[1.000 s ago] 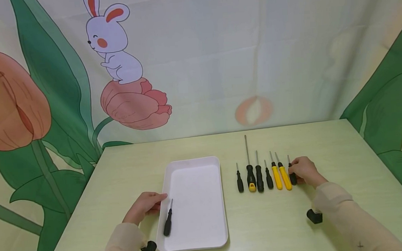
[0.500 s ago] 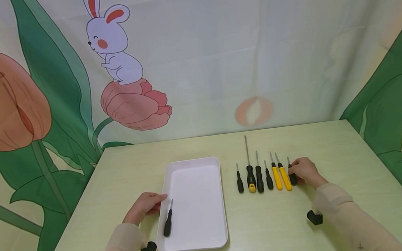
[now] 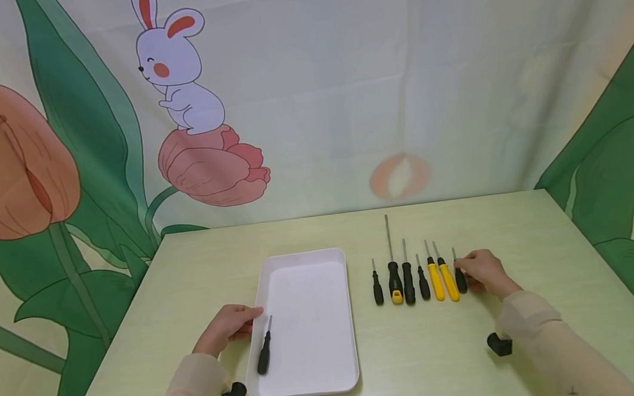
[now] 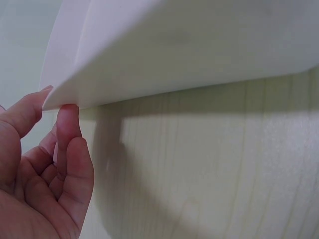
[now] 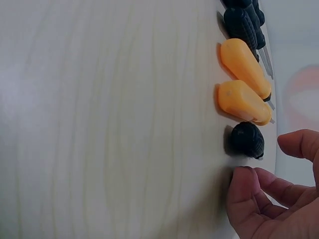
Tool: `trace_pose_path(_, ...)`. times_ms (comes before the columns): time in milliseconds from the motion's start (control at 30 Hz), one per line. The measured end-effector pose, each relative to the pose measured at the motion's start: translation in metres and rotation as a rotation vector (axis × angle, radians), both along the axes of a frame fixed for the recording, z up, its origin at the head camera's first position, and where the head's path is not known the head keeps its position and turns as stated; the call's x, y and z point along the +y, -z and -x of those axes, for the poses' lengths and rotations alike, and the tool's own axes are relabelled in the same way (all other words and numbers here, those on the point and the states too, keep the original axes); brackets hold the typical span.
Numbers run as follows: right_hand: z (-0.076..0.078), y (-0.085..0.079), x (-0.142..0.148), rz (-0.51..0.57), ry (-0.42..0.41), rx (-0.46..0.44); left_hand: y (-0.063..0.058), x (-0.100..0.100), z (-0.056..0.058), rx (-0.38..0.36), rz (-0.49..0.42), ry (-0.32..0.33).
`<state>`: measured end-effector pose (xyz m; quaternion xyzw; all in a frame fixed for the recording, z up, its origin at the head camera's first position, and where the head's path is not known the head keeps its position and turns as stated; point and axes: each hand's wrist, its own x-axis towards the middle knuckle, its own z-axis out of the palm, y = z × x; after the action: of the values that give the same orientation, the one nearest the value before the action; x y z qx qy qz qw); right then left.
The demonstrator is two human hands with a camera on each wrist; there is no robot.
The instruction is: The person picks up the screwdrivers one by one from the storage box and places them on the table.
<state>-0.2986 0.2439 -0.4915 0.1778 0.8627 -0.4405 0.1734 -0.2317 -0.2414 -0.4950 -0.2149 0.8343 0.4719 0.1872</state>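
My left hand [image 3: 224, 328] pinches the left rim of a white tray [image 3: 307, 318] between thumb and fingers, seen closely in the left wrist view. Inside, near that side, lies a small black screwdriver [image 3: 263, 355]. At the right end of a row of screwdrivers, another small black screwdriver [image 3: 461, 281] lies on the table beside my right hand [image 3: 486, 273]. In the right wrist view the thumb and index finger are spread, with a gap between them and that black handle [image 5: 247, 140]. The right hand holds nothing.
Left of that screwdriver lie two yellow-handled screwdrivers [image 3: 443, 281], a small black one [image 3: 424, 285], a larger black one [image 3: 409, 284], a long black-and-yellow one [image 3: 395, 282] and a small black one [image 3: 378, 291]. Behind the table [image 3: 218, 257] hangs a printed curtain [image 3: 312, 102].
The right hand's fingers have come off the rightmost black screwdriver and shifted slightly right, leaving it in the row. The left hand and tray have not visibly moved.
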Motion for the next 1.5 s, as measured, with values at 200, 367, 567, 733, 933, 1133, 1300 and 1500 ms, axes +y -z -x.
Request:
trace_pose_path(200, 0.0, 0.001, 0.009, -0.011, 0.001, -0.001, 0.001, -0.001, 0.0, 0.003, -0.002, 0.004)
trace_pose_path(367, -0.002, -0.001, 0.014, 0.004, -0.005, 0.016, 0.001, -0.001, -0.001, 0.006, -0.006, 0.006)
trace_pose_path(567, -0.001, -0.008, 0.014, -0.001, -0.002, 0.002, 0.0, -0.001, -0.002, 0.008, -0.008, 0.006)
trace_pose_path(733, -0.001, -0.015, 0.006, -0.001, -0.021, 0.009, -0.001, -0.001, -0.002, 0.009, -0.018, 0.002)
trace_pose_path(933, -0.005, -0.024, -0.006, 0.016, -0.055, 0.055, 0.0, -0.001, -0.002, 0.008, -0.018, 0.003)
trace_pose_path(1133, -0.008, -0.033, -0.018, 0.058, -0.077, 0.075, -0.001, 0.0, -0.002, 0.006, -0.019, 0.0)
trace_pose_path(1300, -0.011, -0.04, -0.028, 0.077, -0.099, 0.091, -0.001, 0.0, -0.001, 0.008, -0.028, 0.0)
trace_pose_path(1500, -0.017, -0.048, -0.041, 0.106, -0.151, 0.119, -0.002, 0.0, 0.0, 0.015, -0.041, 0.003)
